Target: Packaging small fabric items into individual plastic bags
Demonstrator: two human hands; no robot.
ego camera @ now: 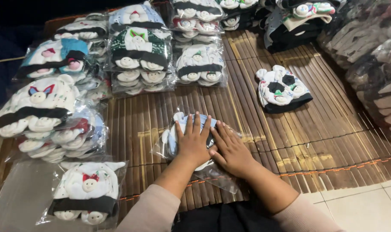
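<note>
A baby hat set in a clear plastic bag (172, 137) lies on the bamboo mat (333, 141) in front of me. My left hand (193, 139) lies flat on top of the bag, fingers spread and pressing down. My right hand (232, 150) rests flat beside it on the bag's right part, fingers pointing up-left and touching the left hand. The bag's open end (219, 177) sticks out below my hands. An unbagged hat set (281, 90), white with black trim, lies alone on the mat to the upper right.
Stacks of bagged hat sets (139, 60) line the mat's far and left sides. One bagged set (88, 193) lies at the lower left. More plastic-wrapped bundles (376, 73) sit at the right. White floor tiles (367, 206) show at the lower right.
</note>
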